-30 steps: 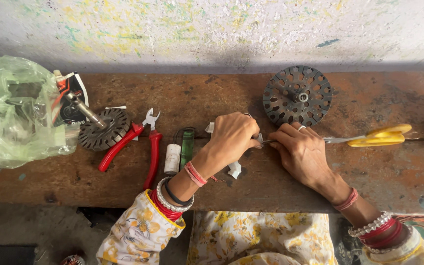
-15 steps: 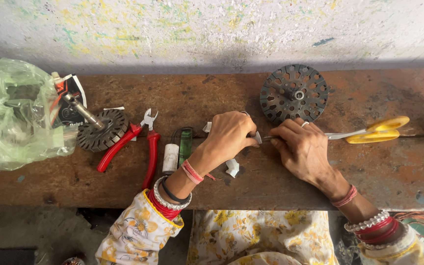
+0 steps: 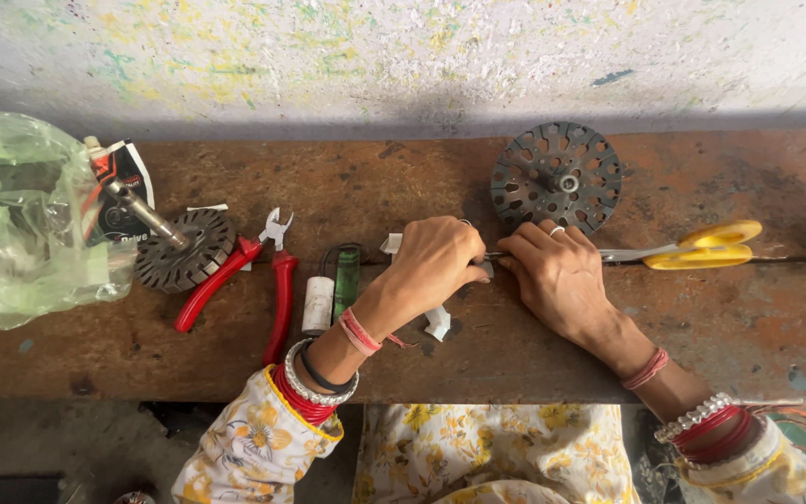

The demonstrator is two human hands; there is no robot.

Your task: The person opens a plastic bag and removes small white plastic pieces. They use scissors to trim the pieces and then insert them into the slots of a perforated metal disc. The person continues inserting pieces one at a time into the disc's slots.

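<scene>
- Pinching something small at the centre of the table [image 3: 515, 355], left hand [image 3: 436, 261] and right hand [image 3: 562, 280] meet fingertip to fingertip.
- Left hand grip: fingers curled tight, closed on a small grey piece [image 3: 485, 268] that just shows at the fingertips; what the piece is, cannot tell.
- Right hand grip: fingers bent and drawn together at the same spot, touching the piece from the other side; whether it truly clamps it is hidden by the knuckles.
- Small grey piece sits right between the two grips, on the seam of the table, just below the round perforated metal disc [image 3: 558, 177].
- Yellow-handled scissors [image 3: 692, 248] lie flat just right of the right hand, blades pointing toward the fingers, tip hidden under the hand.
- White scraps [image 3: 437, 322] lie under and beside the left wrist, one more near the left knuckles.
- Left of the left hand: green cylinder [image 3: 347, 280] and white cylinder [image 3: 318, 304] side by side, touching or nearly.
- Further left: red-handled pliers [image 3: 244, 280], jaws up, handles spread.
- Toothed round metal part with a shaft [image 3: 184, 247] just beside the pliers, leaning against a green plastic bag [image 3: 20, 224] at the far left.
- Both wrists carry bangles and thread; floral sleeves at the bottom edge.
</scene>
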